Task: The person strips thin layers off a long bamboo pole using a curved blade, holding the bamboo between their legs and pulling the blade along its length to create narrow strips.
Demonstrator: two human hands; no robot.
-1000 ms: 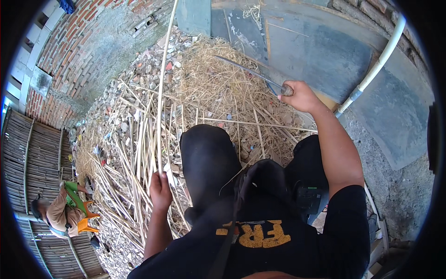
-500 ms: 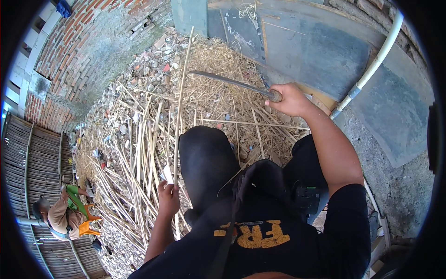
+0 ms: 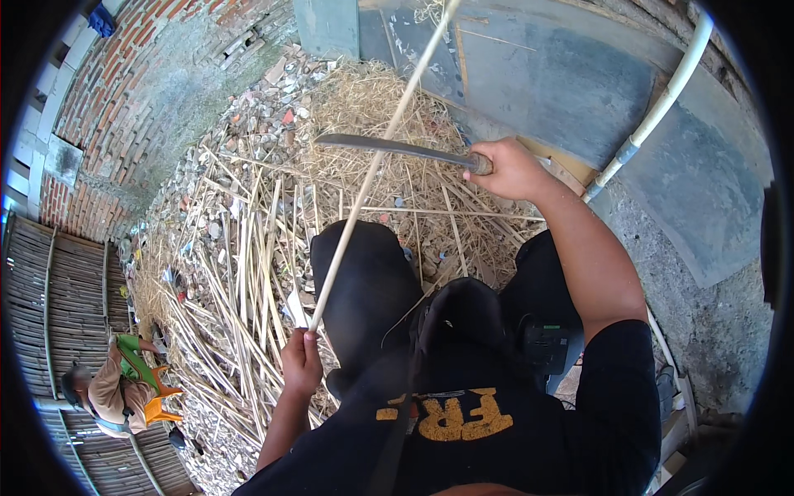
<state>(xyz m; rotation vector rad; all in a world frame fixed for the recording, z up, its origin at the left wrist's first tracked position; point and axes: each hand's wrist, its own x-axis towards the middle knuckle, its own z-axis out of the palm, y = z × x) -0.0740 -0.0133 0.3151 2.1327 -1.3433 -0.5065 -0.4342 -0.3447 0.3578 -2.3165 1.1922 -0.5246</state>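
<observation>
My left hand (image 3: 301,362) is closed on the near end of a long, pale bamboo strip (image 3: 358,202). From there the strip slants away to the upper right, past my left knee. My right hand (image 3: 506,168) grips the short handle of a machete (image 3: 389,146), whose long dark blade points left. Blade and strip cross in the view over the pile of shavings (image 3: 347,107); whether they touch I cannot tell. To the left of my knee, many split bamboo strips (image 3: 248,256) lie in a loose heap on the rubble.
Grey boards (image 3: 562,83) lean along the far right, with a white pipe (image 3: 670,99) in front. At the far left rises a brick wall (image 3: 124,107). A person (image 3: 112,388) sits on an orange chair (image 3: 160,405) at left, near a bamboo-slat wall (image 3: 70,289).
The bamboo strip's far end has swung right and up, so it now crosses the machete blade. The machete has shifted slightly left, its blade now more level.
</observation>
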